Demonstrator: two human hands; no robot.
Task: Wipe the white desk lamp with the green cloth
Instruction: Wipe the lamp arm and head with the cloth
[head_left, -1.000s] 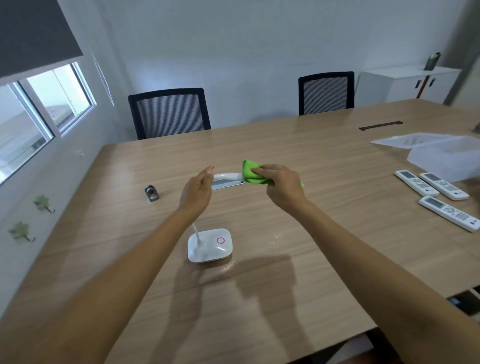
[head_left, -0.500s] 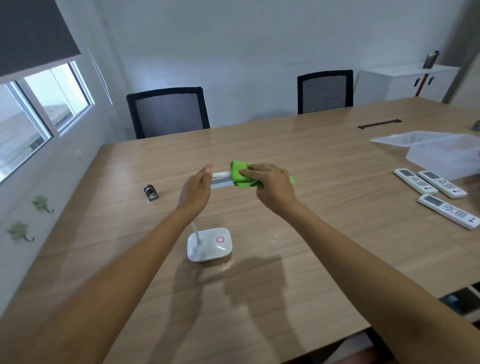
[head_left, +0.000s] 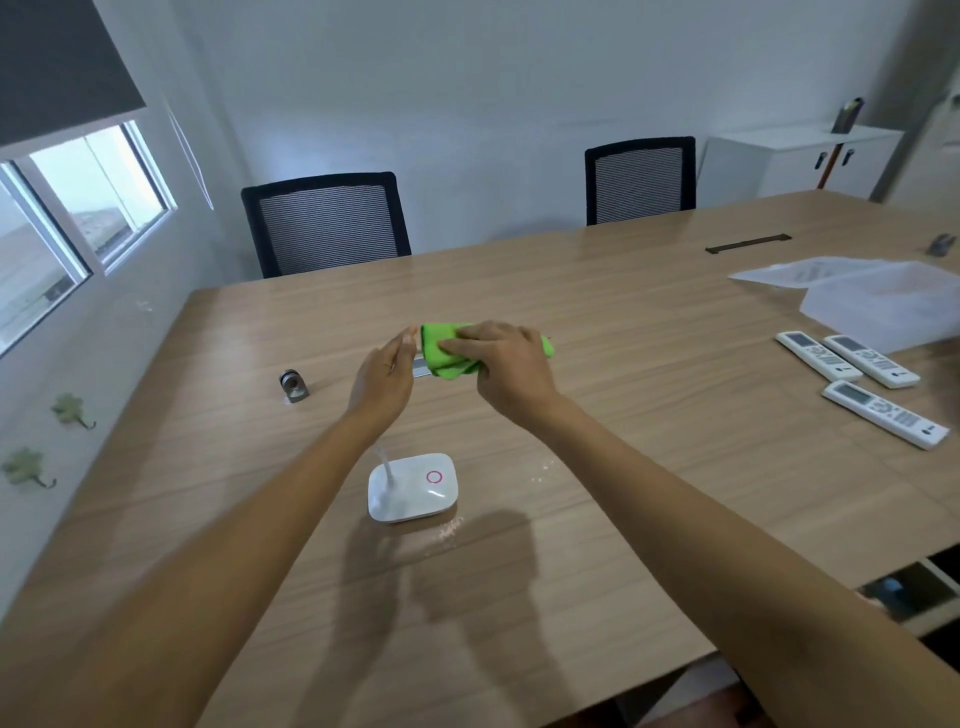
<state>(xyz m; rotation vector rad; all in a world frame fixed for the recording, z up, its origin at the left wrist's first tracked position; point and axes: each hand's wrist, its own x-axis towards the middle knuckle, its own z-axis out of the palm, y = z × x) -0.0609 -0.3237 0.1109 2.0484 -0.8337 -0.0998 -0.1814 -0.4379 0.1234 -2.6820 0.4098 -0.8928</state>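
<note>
The white desk lamp stands on the wooden table, its rounded base (head_left: 413, 487) with a pink ring in front of me. Its thin neck rises behind my left wrist. The lamp head (head_left: 420, 366) is almost all covered; only a short grey strip shows between my hands. My right hand (head_left: 511, 364) grips the bunched green cloth (head_left: 441, 348) and presses it around the lamp head. My left hand (head_left: 382, 376) holds the near end of the head, fingers pointing away from me.
A small metal object (head_left: 294, 385) lies left of my hands. Three white remote controls (head_left: 852, 384) lie at the right, with a clear plastic box (head_left: 888, 306) and papers behind them. Two black mesh chairs (head_left: 324, 221) stand at the far edge of the table (head_left: 623, 467).
My right hand has slid the green cloth leftward along the lamp head toward my left hand, so less of the head shows. My left hand has stayed in place.
</note>
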